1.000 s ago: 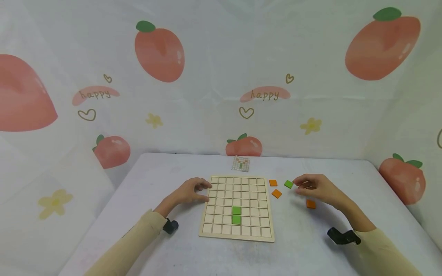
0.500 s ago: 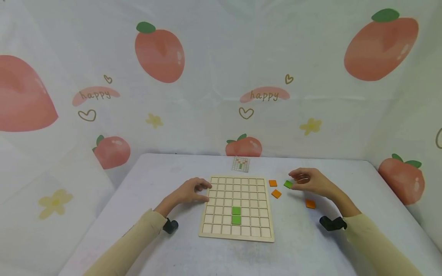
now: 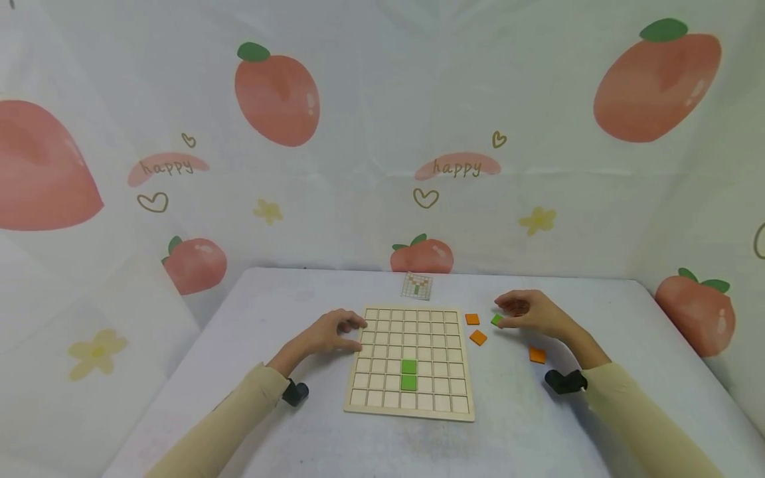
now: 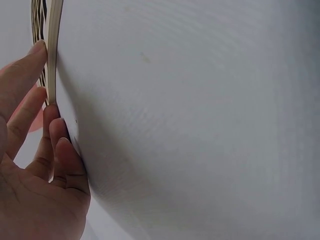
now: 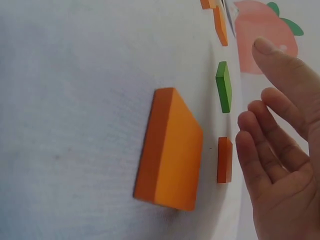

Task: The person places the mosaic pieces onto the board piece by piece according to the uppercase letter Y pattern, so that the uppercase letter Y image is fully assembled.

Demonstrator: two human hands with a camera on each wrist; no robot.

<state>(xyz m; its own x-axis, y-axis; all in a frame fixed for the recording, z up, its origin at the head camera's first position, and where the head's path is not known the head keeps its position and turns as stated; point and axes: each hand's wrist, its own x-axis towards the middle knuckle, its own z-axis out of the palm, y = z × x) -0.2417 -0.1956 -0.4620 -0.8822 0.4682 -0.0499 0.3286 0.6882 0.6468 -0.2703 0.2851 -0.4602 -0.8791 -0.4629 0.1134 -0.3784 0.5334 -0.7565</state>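
Observation:
In the head view a square wooden grid board (image 3: 442, 417) lies on the table, two green tiles (image 3: 409, 374) sitting in neighbouring cells of one column. My left hand (image 3: 327, 332) rests thumb and fingertips against the board's left edge; the left wrist view shows the fingertips (image 4: 38, 48) at the board's side (image 4: 53, 55). A loose green tile (image 3: 496, 320) lies right of the board. Over it hovers my right hand (image 3: 532, 312), thumb and fingers apart. In the right wrist view a gap shows between the green tile (image 5: 224, 87) and the fingers (image 5: 247, 145), which hold nothing.
Two orange tiles (image 3: 472, 319) lie beside the board's upper right, another orange tile (image 3: 537, 355) below the right hand. A further orange tile (image 5: 224, 160) shows in the right wrist view. A small pattern card (image 3: 417, 286) lies behind the board, before a fruit-printed curtain (image 3: 358, 199).
My right hand has shifted left over the loose green tile, its thumb now overlapping the tile's edge in view. The left hand has stayed at the board's edge.

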